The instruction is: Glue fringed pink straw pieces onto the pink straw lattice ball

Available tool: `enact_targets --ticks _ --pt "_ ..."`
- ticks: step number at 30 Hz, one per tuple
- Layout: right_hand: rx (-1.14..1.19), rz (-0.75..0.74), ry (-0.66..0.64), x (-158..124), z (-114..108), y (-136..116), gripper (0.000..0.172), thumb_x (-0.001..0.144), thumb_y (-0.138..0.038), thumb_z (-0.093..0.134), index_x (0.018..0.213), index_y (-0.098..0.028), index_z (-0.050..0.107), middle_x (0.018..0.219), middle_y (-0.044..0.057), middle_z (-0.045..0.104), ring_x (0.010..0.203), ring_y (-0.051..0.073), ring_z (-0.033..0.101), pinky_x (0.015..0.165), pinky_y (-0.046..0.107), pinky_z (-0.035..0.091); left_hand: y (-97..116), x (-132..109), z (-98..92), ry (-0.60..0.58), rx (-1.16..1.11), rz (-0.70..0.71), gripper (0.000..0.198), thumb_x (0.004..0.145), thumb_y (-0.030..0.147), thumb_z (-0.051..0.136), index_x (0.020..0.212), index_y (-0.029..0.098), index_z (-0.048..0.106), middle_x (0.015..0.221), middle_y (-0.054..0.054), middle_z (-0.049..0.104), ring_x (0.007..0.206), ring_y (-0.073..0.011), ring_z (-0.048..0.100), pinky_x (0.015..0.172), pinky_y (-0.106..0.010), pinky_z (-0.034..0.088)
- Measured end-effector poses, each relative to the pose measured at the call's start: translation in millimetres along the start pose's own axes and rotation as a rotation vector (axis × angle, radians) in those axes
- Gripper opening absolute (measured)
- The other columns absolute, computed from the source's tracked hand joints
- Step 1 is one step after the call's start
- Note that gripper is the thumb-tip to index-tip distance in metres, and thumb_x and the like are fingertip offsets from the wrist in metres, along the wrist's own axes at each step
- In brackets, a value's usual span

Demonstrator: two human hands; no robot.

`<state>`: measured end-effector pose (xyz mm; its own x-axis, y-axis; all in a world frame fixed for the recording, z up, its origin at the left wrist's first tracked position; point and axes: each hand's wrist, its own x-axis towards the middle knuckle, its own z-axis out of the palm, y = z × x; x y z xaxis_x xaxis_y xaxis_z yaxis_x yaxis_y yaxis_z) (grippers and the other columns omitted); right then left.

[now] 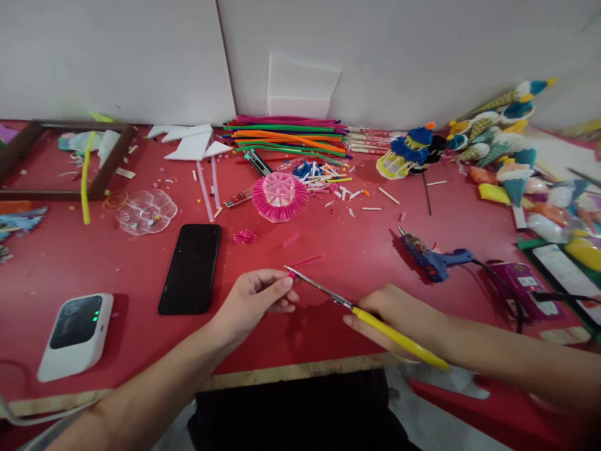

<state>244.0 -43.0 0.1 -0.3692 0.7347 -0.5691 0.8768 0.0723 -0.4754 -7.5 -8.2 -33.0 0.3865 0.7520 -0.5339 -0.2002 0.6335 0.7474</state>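
Observation:
Between thumb and fingers, my left hand (pixel 253 297) pinches a short pink pipe cleaner (pixel 310 259), whose thin end sticks out to the right. My right hand (pixel 399 313) is wrapped round the yellow-handled scissors (pixel 392 335). Their blade tips touch or lie just beside the pipe cleaner at my left fingertips; I cannot tell if they are cutting into it. Beyond my hands stands a round pink pleated piece (pixel 280 196) with a spoked top. A small pink cluster of pieces (pixel 245 236) lies nearer, to its left.
A black phone (pixel 190 269) and a white device (pixel 76 337) lie at the left. The blue glue gun (pixel 434 257) rests at the right, its cord trailing. Behind are pipe cleaner bundles (pixel 288 136), scattered sticks, a clear palette (pixel 146 213) and cone-shaped crafts (pixel 514 178).

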Motion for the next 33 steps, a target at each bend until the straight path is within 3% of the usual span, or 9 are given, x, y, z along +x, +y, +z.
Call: enact_targets --ticks 6,9,12,17,21,24,26,29,33 --pt "0.018 0.009 0.05 4.5 -4.2 2.9 0.051 0.092 -0.052 0.05 0.054 -0.019 0.048 0.051 -0.006 0.03 0.049 0.008 0.025 0.048 0.026 0.018 2.2 0.4 -0.4 0.054 -0.07 0.012 0.042 0.053 0.045 0.098 0.074 0.016 0.077 0.06 0.0 0.073 0.05 -0.0063 0.062 0.059 -0.019 0.061" --pt "-0.162 0.054 0.162 1.1 -9.3 11.1 0.048 0.089 -0.059 0.057 0.061 -0.02 0.058 0.053 -0.002 0.05 0.047 0.011 0.042 0.048 0.026 0.024 4.7 -0.7 1.4 0.094 -0.156 0.106 0.039 0.055 0.042 0.098 0.075 0.015 0.077 0.061 0.002 0.072 0.052 -0.0056 0.063 0.062 -0.018 0.062" --pt "-0.394 0.007 0.304 -2.7 -3.7 22.9 0.04 0.084 -0.058 0.067 0.077 -0.018 0.067 0.069 0.007 0.07 0.057 0.021 0.063 0.052 0.029 0.038 6.9 -0.5 2.1 0.192 -0.259 0.275 0.037 0.056 0.039 0.098 0.077 0.016 0.077 0.063 0.004 0.069 0.056 -0.0055 0.062 0.062 -0.018 0.062" --pt "-0.43 -0.339 0.456 1.1 6.1 35.0 0.031 0.089 -0.039 0.066 0.106 -0.013 0.069 0.099 0.015 0.076 0.086 0.026 0.073 0.071 0.034 0.056 8.7 2.6 0.4 0.296 -0.325 0.389 0.037 0.055 0.035 0.099 0.078 0.017 0.077 0.065 0.005 0.067 0.055 -0.0044 0.059 0.06 -0.018 0.063" --pt "-0.414 -0.682 0.479 16.1 -8.1 32.7 0.021 0.095 -0.017 0.05 0.105 -0.016 0.069 0.093 0.009 0.074 0.082 0.019 0.068 0.074 0.03 0.054 9.4 5.2 -1.2 0.308 -0.333 0.443 0.035 0.056 0.035 0.098 0.078 0.018 0.077 0.066 0.005 0.068 0.055 -0.0041 0.059 0.06 -0.019 0.063" --pt "-0.639 -0.552 0.543 33.7 -20.4 22.5 0.022 0.095 -0.012 0.051 0.104 -0.014 0.071 0.097 0.013 0.074 0.085 0.022 0.065 0.072 0.032 0.051 9.6 7.3 -2.4 0.312 -0.338 0.469 0.034 0.056 0.034 0.098 0.076 0.018 0.076 0.066 0.005 0.068 0.054 -0.004 0.059 0.06 -0.018 0.063" --pt "-0.762 -0.41 0.47 46.8 -26.6 10.8 0.02 0.093 -0.008 0.053 0.099 -0.012 0.071 0.095 0.014 0.072 0.087 0.024 0.064 0.068 0.032 0.049 9.8 8.9 -3.0 0.314 -0.342 0.473 0.034 0.055 0.033 0.099 0.075 0.017 0.076 0.067 0.005 0.068 0.055 -0.0043 0.059 0.059 -0.018 0.062" --pt "-0.821 -0.384 0.332 66.3 -32.7 -11.5 0.021 0.095 -0.006 0.052 0.096 -0.012 0.071 0.091 0.014 0.071 0.089 0.024 0.063 0.067 0.03 0.047 10.6 10.6 -3.1 0.32 -0.352 0.475 0.035 0.053 0.033 0.1 0.073 0.017 0.075 0.066 0.004 0.068 0.054 -0.0044 0.059 0.058 -0.017 0.061" --pt "-0.812 -0.366 0.362 90.5 -32.7 -39.5 0.03 0.102 -0.009 0.04 0.11 -0.012 0.069 0.123 0.02 0.069 0.102 0.026 0.063 0.068 0.032 0.051 12.1 11.0 -3.1 0.322 -0.37 0.491 0.037 0.05 0.033 0.1 0.071 0.017 0.074 0.064 0.005 0.067 0.053 -0.0044 0.058 0.054 -0.015 0.058"
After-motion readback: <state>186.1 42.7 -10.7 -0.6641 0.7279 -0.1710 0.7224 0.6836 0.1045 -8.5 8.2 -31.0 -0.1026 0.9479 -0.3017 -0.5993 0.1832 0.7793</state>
